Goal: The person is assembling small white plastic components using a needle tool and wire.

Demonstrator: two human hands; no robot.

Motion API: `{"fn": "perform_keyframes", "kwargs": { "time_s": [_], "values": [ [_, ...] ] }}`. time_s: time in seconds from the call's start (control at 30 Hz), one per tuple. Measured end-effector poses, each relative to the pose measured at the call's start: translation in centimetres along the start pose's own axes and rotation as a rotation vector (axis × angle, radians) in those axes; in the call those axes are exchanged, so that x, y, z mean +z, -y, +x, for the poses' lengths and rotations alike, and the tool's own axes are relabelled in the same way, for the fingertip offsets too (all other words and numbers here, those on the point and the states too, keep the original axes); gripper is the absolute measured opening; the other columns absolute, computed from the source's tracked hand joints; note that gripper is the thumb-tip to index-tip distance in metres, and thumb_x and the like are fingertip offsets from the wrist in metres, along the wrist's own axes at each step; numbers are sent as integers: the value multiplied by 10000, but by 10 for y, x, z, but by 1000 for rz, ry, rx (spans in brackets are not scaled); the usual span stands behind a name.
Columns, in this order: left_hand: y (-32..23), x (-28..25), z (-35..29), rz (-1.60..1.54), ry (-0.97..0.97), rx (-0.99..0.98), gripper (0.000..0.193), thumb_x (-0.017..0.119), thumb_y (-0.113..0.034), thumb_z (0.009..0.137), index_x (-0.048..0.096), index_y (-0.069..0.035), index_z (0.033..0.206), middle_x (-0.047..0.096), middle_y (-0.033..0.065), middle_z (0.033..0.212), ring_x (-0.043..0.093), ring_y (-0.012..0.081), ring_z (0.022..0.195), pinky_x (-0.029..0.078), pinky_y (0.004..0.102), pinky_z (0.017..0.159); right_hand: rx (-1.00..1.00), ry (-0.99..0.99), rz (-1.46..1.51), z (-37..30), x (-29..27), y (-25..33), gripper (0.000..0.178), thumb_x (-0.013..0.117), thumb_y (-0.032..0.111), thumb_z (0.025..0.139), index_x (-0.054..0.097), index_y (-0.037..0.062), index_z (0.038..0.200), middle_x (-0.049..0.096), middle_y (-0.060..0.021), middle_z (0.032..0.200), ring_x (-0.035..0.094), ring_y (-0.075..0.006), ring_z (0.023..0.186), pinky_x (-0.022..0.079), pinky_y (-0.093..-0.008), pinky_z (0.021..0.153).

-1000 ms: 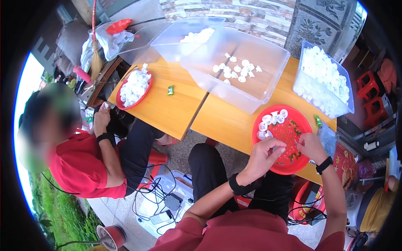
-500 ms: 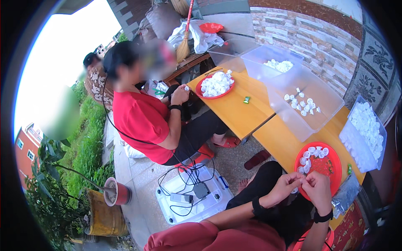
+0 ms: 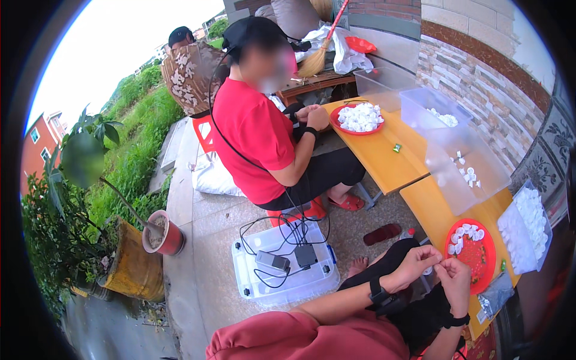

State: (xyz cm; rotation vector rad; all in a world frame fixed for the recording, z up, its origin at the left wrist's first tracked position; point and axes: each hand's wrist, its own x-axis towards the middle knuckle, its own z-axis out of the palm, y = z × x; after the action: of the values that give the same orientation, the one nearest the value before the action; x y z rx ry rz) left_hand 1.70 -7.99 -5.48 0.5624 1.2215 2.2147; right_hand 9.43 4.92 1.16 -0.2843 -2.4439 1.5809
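Observation:
My left hand (image 3: 416, 267) and my right hand (image 3: 455, 283) meet in front of me, over the near side of a red plate. The thumb and fingers of each are pinched together, tip to tip. Whatever lies between the fingertips is too small to make out. The round red plate (image 3: 487, 259) rests on the wooden table (image 3: 432, 195), just beyond my hands. Several small round white plastic pieces (image 3: 465, 230) line its far left side, and little green bits are scattered over its red bottom.
Clear plastic bins (image 3: 441, 174) with white pieces stand along the table. One tub (image 3: 531, 222) is heaped full at right. A clear bag (image 3: 497, 295) lies by my plate. Left of me, a co-worker in red (image 3: 252, 129) sits near another plate (image 3: 362, 132). Cables cover a lidded box (image 3: 285, 282).
My view has swung left, so the table, plates and co-worker appear farther right. My hands stay pinched together near the plate, now more at its left edge.

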Motion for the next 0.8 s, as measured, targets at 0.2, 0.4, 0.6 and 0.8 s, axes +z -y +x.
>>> {"fn": "perform_keyframes", "kwargs": {
  "time_s": [0.2,0.4,0.6,0.8],
  "values": [
    [17,-28,6,-48,-111,-62,120,639,-202,940,657,-89,979,655,-27,902,553,23,756,400,180,659,254,413,-118,1,4,-51,130,677,95,868,640,-28,854,612,-30,649,562,-76,542,435,-225,493],
    [73,-74,7,-237,-169,-393,132,662,-263,924,656,-144,982,661,-44,890,520,23,689,369,191,579,553,763,-579,-11,24,-183,255,736,264,815,717,17,879,675,-47,726,633,-139,640,519,-312,589],
    [112,-85,8,-221,-134,-508,127,654,-269,927,640,-160,992,663,-58,884,550,27,728,373,188,567,229,1275,-1049,-28,90,-266,448,662,445,783,736,60,1000,715,-129,1028,680,-301,959,504,-433,883],
    [111,-81,5,-213,-109,-474,119,642,-241,931,638,-141,995,664,-46,869,569,34,738,378,185,557,74,1405,-1064,-52,124,-299,462,611,399,827,683,59,1132,639,-205,1200,629,-297,1105,443,-387,996]
  ]
}}
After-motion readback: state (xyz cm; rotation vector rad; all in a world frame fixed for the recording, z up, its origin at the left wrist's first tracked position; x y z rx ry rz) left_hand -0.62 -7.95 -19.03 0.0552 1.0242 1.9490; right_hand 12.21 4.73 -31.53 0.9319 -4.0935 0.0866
